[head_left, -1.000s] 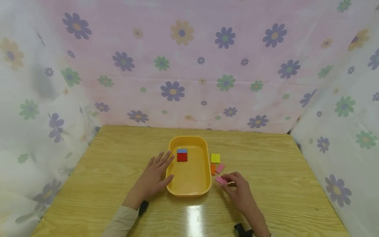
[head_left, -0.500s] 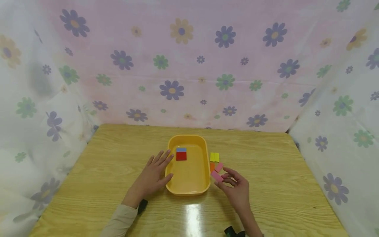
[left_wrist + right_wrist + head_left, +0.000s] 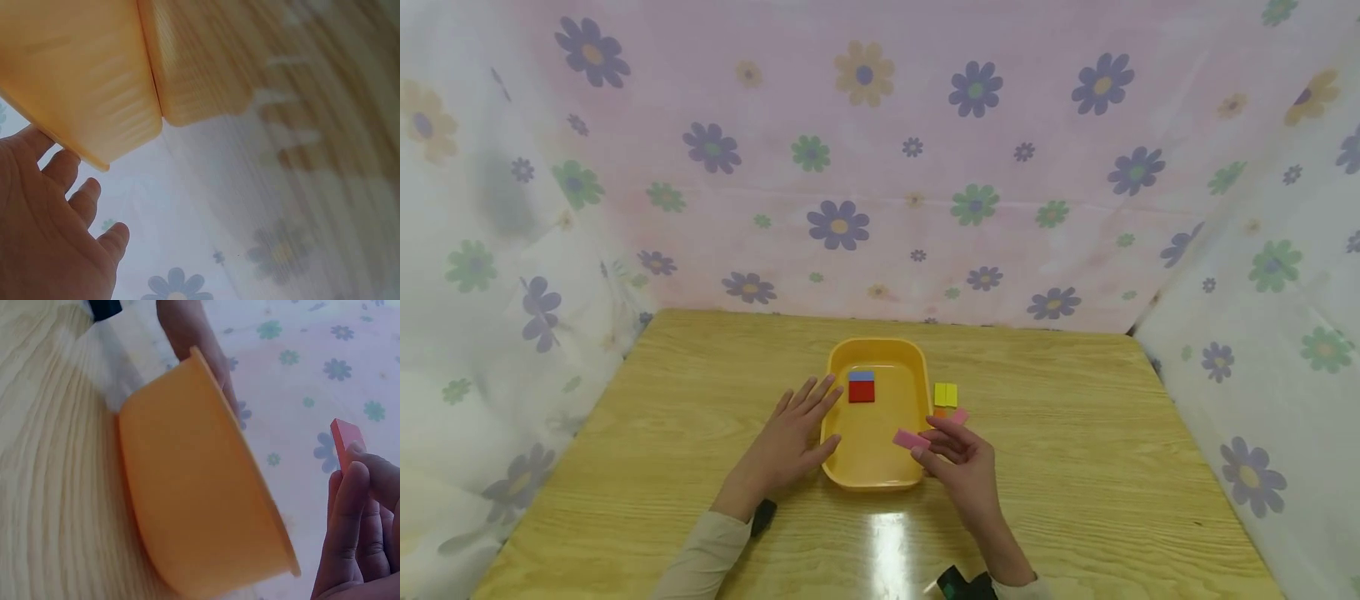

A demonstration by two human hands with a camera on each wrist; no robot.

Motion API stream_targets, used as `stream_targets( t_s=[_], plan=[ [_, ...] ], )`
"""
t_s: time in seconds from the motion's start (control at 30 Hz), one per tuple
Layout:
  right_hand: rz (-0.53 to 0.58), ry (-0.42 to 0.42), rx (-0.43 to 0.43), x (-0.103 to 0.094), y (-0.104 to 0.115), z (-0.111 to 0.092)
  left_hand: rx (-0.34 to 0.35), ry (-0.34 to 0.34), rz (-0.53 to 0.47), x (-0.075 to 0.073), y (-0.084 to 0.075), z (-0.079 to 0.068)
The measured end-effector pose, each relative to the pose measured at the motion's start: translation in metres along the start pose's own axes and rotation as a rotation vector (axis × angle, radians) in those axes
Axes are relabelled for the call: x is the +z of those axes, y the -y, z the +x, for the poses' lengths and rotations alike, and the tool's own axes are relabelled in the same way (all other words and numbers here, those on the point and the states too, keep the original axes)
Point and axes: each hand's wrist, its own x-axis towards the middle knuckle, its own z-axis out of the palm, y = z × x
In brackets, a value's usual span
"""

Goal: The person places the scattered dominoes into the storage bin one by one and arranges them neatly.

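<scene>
Pink block, pinched by right hand, has crossed the tray's rim; left hand splays at opposite edge.

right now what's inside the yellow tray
The yellow tray holds blue and red pieces toward its far left. In the head view, the left hand covers some rim, and the pink piece in the right hand some floor; beneath is hidden.

Orange tile seems partly hidden by right fingers.
</scene>
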Motion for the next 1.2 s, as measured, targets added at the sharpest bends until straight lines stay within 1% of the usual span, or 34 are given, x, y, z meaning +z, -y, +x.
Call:
stream_targets(
  t_s=[0.07,0.27,0.4,0.6,0.87,1.0,1.07,1.2],
  plan=[
    [0.01,-0.009,-0.005,0.006,0.002,0.002,-0.002,0.003,-0.006,0.0,0.0,0.001],
    [0.026,-0.105,-0.041,0.02,0.004,0.011,-0.004,0.007,-0.01,0.0,-0.001,0.001],
    [0.002,-0.134,-0.047,0.028,0.005,0.018,-0.001,0.005,-0.014,0.0,-0.001,0.002],
    [-0.048,-0.118,-0.098,0.039,0.017,0.035,-0.007,0.009,-0.02,0.001,0.0,0.0],
    [-0.105,-0.094,-0.159,0.047,0.036,0.063,0.002,0.0,-0.017,0.002,0.001,0.001],
    [-0.175,-0.055,-0.188,0.053,0.038,0.077,0.005,-0.001,-0.014,0.002,0.001,0.001],
    [-0.249,-0.022,-0.188,0.056,0.037,0.084,0.006,-0.002,-0.011,0.002,0.0,0.001],
    [-0.44,0.075,-0.106,0.063,0.036,0.096,0.006,-0.006,0.0,0.001,0.0,0.002]
  ],
)
